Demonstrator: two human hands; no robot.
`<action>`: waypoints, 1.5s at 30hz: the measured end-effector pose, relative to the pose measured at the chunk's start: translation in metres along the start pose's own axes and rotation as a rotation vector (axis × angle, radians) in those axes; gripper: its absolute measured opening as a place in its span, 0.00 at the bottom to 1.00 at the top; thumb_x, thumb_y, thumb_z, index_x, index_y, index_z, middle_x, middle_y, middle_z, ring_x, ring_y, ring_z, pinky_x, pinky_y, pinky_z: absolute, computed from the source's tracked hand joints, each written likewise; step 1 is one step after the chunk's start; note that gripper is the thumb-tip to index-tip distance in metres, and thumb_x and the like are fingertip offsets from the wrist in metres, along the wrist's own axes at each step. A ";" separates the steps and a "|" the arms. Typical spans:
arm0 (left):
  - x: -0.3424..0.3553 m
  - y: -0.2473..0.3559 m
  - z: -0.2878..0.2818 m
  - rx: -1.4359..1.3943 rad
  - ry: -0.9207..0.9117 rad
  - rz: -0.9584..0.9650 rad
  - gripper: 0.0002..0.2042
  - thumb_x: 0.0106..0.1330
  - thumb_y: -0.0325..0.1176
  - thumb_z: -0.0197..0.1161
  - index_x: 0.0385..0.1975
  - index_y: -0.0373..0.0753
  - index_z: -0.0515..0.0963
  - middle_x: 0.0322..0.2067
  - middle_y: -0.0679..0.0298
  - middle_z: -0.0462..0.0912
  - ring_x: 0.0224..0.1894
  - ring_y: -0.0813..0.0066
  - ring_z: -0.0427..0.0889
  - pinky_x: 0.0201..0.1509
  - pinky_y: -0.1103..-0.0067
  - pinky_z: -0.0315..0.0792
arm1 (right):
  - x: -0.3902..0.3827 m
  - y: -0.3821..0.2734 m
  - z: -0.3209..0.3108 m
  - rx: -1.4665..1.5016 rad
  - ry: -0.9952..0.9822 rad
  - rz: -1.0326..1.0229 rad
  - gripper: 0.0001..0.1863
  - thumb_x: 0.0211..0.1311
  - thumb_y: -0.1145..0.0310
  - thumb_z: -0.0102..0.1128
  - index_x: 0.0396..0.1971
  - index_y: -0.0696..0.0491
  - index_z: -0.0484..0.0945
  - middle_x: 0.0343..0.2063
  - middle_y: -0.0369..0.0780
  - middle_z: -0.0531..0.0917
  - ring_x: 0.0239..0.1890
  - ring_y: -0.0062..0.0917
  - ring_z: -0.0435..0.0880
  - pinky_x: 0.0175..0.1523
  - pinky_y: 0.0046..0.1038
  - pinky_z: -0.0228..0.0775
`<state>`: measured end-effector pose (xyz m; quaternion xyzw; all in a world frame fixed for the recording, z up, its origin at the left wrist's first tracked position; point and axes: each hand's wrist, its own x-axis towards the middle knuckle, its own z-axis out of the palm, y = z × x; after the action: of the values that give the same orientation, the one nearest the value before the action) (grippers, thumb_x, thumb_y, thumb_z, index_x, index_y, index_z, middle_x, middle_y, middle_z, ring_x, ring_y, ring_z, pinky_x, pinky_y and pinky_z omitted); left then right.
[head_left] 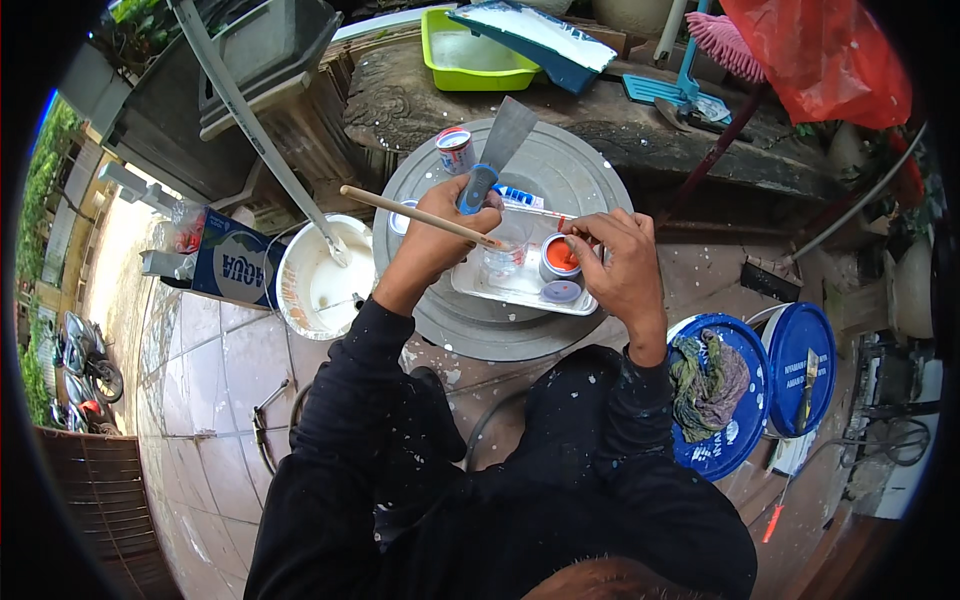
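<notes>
1. At the centre of the frame, on a round grey lid [570, 175] that serves as a desk, lies a shallow clear tray [520, 285]. Both hands work over it.

2. The left hand [450, 225] is closed around two tools at once: a putty knife [497, 150] with a blue handle, and a thin wooden stick [420, 218].

3. The putty knife's long axis runs from the hand up and slightly right, its steel blade pointing to the upper part of the frame, away from the tray.

4. The stick lies nearly crosswise to the knife. It runs from the middle left down and right through the fist, and its lower tip ends at a clear plastic cup [505, 258] on the tray.

5. The right hand [615, 265] is curled at the tray's right end, fingertips pinched on something small that cannot be made out.

6. Just left of the right hand, touching or almost touching its fingers, stands a small pot of orange paint [560, 258]. A bluish cap [561, 292] lies just below it.

7. The pot lies right of the stick's tip, with the cup between them. The right hand is plainly the nearer to the pot, the left hand the nearer to the cup.

8. Further out, a small tin [457, 150] stands on the lid above the left hand, and a white bucket [325, 275] sits at the lid's left.
</notes>
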<state>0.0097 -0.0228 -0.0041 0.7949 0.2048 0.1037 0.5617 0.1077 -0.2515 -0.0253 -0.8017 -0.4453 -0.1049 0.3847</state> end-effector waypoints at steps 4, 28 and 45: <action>-0.001 0.002 0.001 0.011 0.001 -0.010 0.11 0.60 0.33 0.66 0.37 0.33 0.82 0.29 0.65 0.84 0.29 0.81 0.77 0.37 0.80 0.74 | 0.002 0.000 0.002 0.038 0.099 -0.035 0.04 0.62 0.69 0.67 0.35 0.51 0.87 0.33 0.35 0.89 0.39 0.29 0.82 0.54 0.36 0.59; -0.001 0.003 0.000 0.004 -0.006 -0.019 0.11 0.60 0.33 0.66 0.37 0.33 0.82 0.29 0.65 0.83 0.28 0.82 0.77 0.36 0.80 0.74 | 0.001 -0.001 0.001 0.033 0.030 -0.018 0.04 0.63 0.69 0.66 0.35 0.50 0.86 0.32 0.35 0.88 0.39 0.28 0.81 0.55 0.36 0.58; -0.001 0.004 0.000 0.034 -0.004 0.002 0.11 0.60 0.33 0.66 0.37 0.32 0.81 0.29 0.65 0.84 0.29 0.82 0.77 0.37 0.80 0.74 | 0.001 0.001 0.003 -0.070 0.079 -0.087 0.05 0.61 0.69 0.69 0.37 0.48 0.88 0.33 0.32 0.89 0.40 0.27 0.80 0.55 0.35 0.57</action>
<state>0.0094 -0.0241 -0.0003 0.8048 0.2047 0.0990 0.5483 0.1090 -0.2492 -0.0271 -0.7897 -0.4603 -0.1689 0.3688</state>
